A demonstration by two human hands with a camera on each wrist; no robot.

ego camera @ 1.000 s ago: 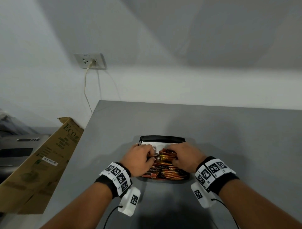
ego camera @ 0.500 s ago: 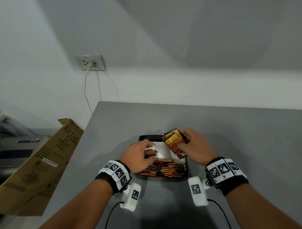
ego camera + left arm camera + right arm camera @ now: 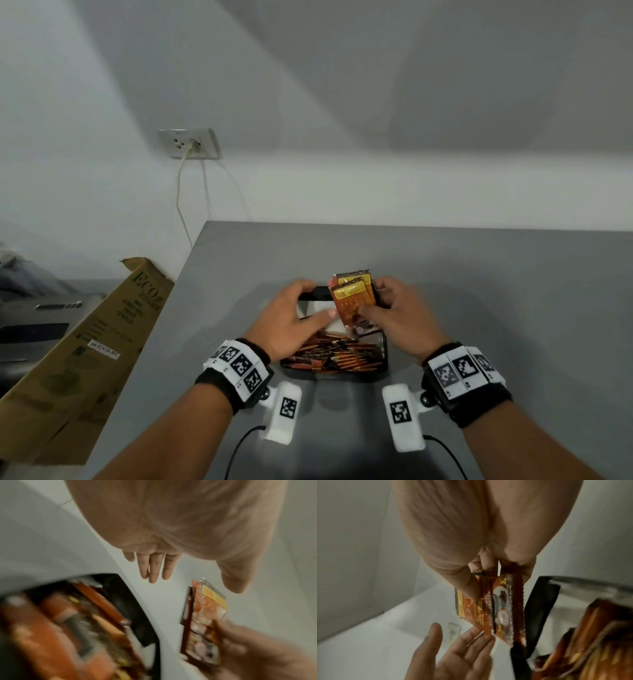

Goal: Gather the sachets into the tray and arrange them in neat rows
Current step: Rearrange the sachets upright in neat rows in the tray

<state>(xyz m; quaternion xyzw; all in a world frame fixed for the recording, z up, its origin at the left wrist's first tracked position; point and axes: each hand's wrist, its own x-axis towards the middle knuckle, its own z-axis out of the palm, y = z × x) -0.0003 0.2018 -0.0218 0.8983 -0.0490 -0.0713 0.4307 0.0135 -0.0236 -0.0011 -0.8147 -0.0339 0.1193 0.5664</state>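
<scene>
Sachets (image 3: 354, 297) pinched by R hand (image 3: 394, 317) – L hand (image 3: 291, 318) grip released, per wrist cams.

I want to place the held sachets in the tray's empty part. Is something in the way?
Yes: the left hand hovers open over the bare far part of the tray, beside the sachets that the right hand holds.

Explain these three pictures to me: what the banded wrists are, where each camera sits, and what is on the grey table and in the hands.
No machine here: a person works bare-handed. The big picture comes from a head camera; the other two from cameras strapped under each wrist, looking along the palm. On the grey table sits a black tray with orange-brown sachets in the tray at its near end. The right hand pinches a small bunch of sachets above it. The left hand is open, fingers straight, touching that bunch's edge.
</scene>
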